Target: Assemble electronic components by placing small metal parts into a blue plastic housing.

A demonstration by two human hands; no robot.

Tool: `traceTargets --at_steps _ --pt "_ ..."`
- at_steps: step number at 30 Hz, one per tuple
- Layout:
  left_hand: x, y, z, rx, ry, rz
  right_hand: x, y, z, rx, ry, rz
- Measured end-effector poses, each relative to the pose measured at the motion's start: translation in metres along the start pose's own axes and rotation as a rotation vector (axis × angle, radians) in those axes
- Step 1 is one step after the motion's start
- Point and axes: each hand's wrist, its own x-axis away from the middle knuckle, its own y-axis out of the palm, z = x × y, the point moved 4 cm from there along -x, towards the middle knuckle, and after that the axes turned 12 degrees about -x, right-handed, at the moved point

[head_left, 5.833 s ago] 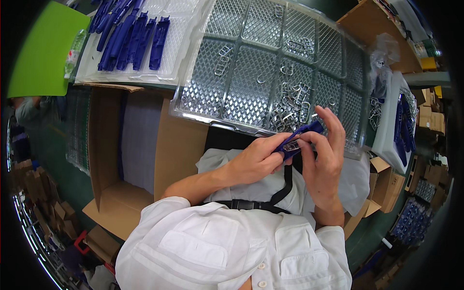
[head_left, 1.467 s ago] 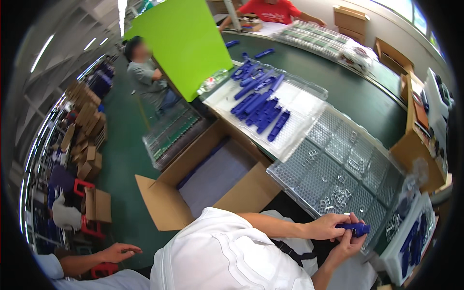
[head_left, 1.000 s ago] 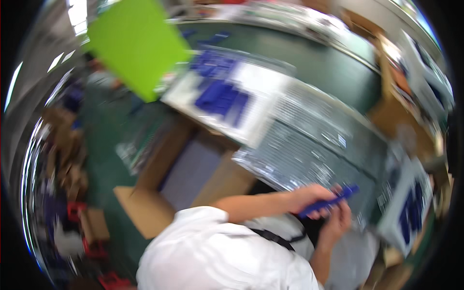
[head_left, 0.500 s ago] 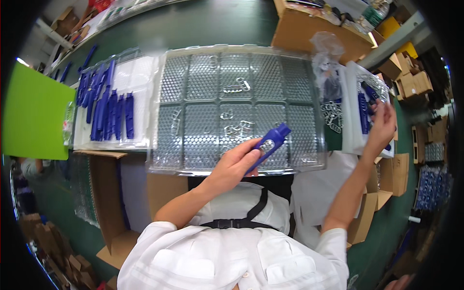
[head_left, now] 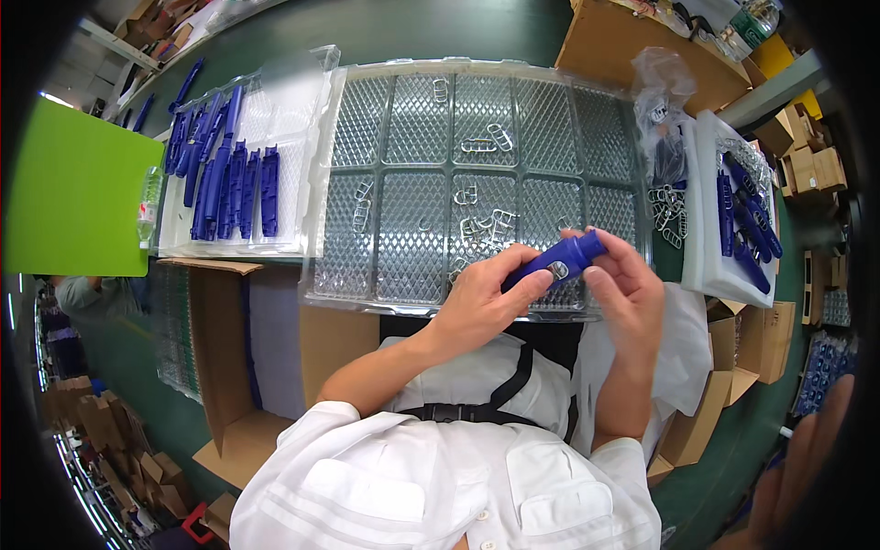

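Note:
My left hand is closed around a dark blue plastic tube-like housing, which tilts up to the right above the front of a clear compartment tray. A small metallic piece shows in the housing's side opening. At its narrow right end, my right hand has its fingers and thumb curled against the blue housing. Whether a small part is also between those fingers is hidden. Below and beyond my hands, several bent metal wire clips lie in the tray's compartments.
On the left, several blue plastic parts lie in a white-lined tray. To the right, more blue parts rest in a white foam tray, beside metal clips. Cardboard boxes stand below. Blurred skin shows at the right edge.
My right hand has come from the foam tray at the right to the housing's narrow end. My left hand still holds the housing. The view has shifted slightly.

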Motion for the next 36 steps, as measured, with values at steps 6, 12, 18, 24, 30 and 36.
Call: traceTargets --at_steps 6,12,18,24,30,36 --pt "-0.003 0.003 -0.001 -0.111 0.018 0.052 0.019 0.003 0.011 0.054 -0.031 0.191" --pt "0.003 0.001 0.007 -0.175 0.014 0.052 0.027 0.014 -0.01 0.315 -0.128 0.135" --pt "0.002 0.002 0.005 -0.133 -0.017 -0.007 0.029 0.018 -0.006 0.268 -0.214 0.139" --pt "-0.004 0.01 0.0 -0.069 -0.033 -0.037 0.036 0.012 0.002 0.262 -0.215 0.194" --pt "0.002 0.015 -0.006 0.089 -0.056 -0.118 0.048 0.011 0.003 0.4 -0.297 0.178" --pt "0.001 0.013 -0.005 0.139 -0.08 -0.197 0.043 0.022 -0.015 0.426 -0.349 0.21"
